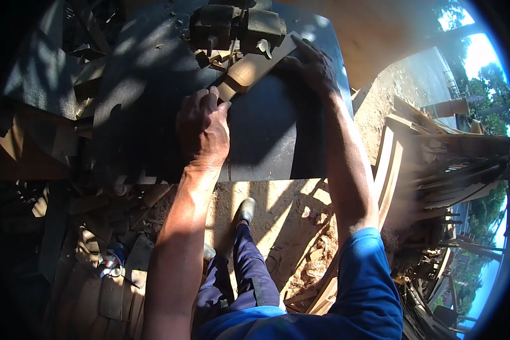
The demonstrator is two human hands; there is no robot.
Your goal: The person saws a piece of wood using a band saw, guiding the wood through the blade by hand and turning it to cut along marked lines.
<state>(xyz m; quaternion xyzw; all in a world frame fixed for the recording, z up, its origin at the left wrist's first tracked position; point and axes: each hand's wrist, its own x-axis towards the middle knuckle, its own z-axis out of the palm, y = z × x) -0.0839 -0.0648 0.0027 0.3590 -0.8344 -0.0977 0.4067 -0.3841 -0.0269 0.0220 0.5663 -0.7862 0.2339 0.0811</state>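
Note:
A short, thick piece of wood [254, 68] lies slantwise over the dark machine table [153, 105], its near end to the left and its far end to the right. At the near, narrower end my left hand [204, 126] is closed, with thumb and fingertips pinching the wood. My right hand [313, 69] grips the far end, its fingers partly lost in shadow. Just beyond the wood stands a dark, blocky machine part [235, 25] with small wood scraps about its base. Any blade there is hidden from me.
Offcuts and boards [119, 289] are heaped at the lower left, beside a blue-and-white container [112, 259]. Long timber strips [388, 164] lean at the right. Wood chips [320, 249] litter the ground near my feet. A blurred brown surface [345, 34] borders the table at upper right.

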